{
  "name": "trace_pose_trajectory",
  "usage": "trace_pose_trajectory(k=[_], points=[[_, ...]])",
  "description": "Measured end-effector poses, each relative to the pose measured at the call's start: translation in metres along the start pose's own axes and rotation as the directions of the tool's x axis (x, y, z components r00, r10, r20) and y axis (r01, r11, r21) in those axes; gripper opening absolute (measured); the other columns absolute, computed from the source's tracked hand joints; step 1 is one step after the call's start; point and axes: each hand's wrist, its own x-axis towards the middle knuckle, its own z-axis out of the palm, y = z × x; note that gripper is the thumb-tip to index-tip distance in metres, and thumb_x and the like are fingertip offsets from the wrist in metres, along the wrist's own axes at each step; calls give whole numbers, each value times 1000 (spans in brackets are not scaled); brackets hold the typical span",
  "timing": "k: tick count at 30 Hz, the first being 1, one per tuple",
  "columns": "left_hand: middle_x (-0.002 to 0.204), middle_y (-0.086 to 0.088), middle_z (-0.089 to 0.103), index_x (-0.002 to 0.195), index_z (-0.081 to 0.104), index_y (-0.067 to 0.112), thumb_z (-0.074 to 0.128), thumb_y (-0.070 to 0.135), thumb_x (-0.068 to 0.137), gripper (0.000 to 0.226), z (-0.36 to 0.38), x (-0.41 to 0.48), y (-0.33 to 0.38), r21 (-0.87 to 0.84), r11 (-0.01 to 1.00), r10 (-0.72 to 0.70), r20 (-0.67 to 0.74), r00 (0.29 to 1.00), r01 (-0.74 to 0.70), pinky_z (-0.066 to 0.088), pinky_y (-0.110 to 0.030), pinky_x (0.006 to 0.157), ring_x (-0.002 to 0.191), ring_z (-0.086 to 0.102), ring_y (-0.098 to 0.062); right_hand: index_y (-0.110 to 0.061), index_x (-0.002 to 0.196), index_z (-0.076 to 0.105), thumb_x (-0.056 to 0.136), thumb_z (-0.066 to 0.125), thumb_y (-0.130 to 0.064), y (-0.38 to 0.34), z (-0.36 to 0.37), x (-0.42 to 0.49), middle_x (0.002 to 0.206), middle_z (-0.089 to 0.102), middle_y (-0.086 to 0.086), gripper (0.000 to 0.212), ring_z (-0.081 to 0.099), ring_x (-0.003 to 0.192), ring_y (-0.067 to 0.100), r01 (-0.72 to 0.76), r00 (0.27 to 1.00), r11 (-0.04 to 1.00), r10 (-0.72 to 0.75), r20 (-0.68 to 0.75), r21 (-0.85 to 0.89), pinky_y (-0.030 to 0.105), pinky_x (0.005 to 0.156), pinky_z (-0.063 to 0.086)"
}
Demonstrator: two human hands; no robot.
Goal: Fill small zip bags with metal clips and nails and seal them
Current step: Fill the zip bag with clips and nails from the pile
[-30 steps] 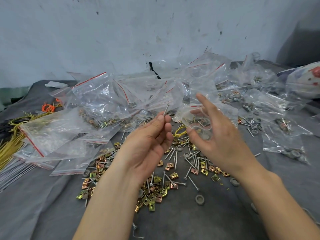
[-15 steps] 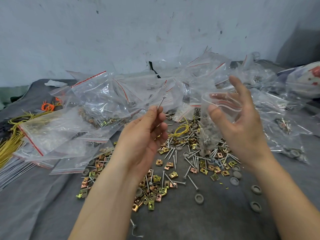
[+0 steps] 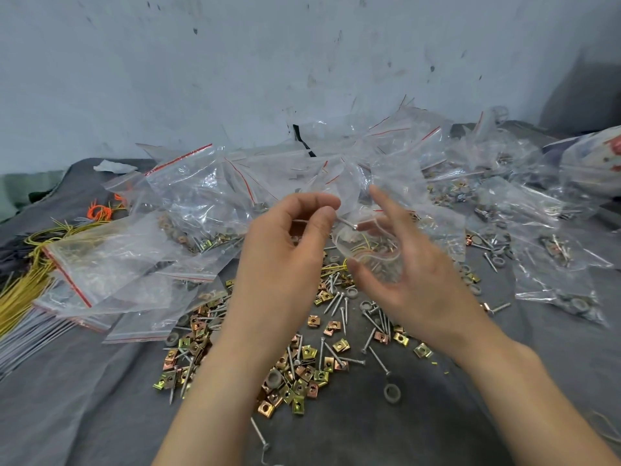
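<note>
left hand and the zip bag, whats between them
Head view: a nail, pinched by the left hand, its head at the mouth of the zip bag the right hand holds.

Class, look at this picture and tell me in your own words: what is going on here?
A person is packing hardware. The left hand pinches a nail and holds it at the mouth of a small zip bag, which the right hand holds open. Loose clips and nails lie on the grey cloth below.
</note>
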Motion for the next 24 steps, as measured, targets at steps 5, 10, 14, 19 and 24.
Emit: trace_pose_trajectory(k=[5, 10, 14, 19, 24], points=[[94, 27, 67, 105, 69, 33, 61, 25, 97, 14, 9, -7, -4, 97, 995, 3, 118, 993, -15, 44, -8, 68, 82, 62, 7, -54, 153, 6, 86, 56, -61, 1, 2, -1, 133, 58, -13, 84, 34, 124, -25, 5, 1000, 1000, -5, -11, 16, 6, 99, 29], [96, 24, 68, 107, 67, 35, 56, 30, 99, 15, -2, -4, -12, 105, 994, 44, -27, 999, -41, 47, -9, 72, 92, 63, 5, -49, 155, 8, 86, 56, -63, 4, -3, -1, 131, 61, -9, 85, 50, 128, -3, -10, 1000, 996, 11, -13, 92, 29, 108, 42], [90, 20, 69, 103, 65, 37, 53, 32, 98, 14, -16, -1, -28, 217, 974, -68, 23, 997, 62, 49, -14, 69, 85, 63, 4, -50, 154, 8, 86, 54, -65, 5, -5, -2, 130, 60, -12, 83, 49, 128, -4, -22, 1000, 996, 22, -4, 86, 27, 107, 40], [100, 23, 65, 117, 59, 38, 47, 38, 101, 20, -19, -11, -46, 629, 776, -211, 308, 928, -33, 46, -14, 76, 85, 59, 7, -50, 154, 7, 87, 53, -64, 4, -5, -3, 132, 60, -11, 83, 49, 128, -3, -24, 1000, 997, 25, -1, 79, 30, 108, 41], [109, 15, 66, 115, 61, 33, 48, 36, 101, 20, -5, -19, -49, 685, 717, -291, 461, 838, -128, 49, -29, 90, 100, 59, -3, -51, 154, 8, 87, 53, -64, 4, -5, -2, 130, 59, -19, 81, 50, 128, -2, -21, 1000, 996, 21, -4, 87, 38, 107, 44]])
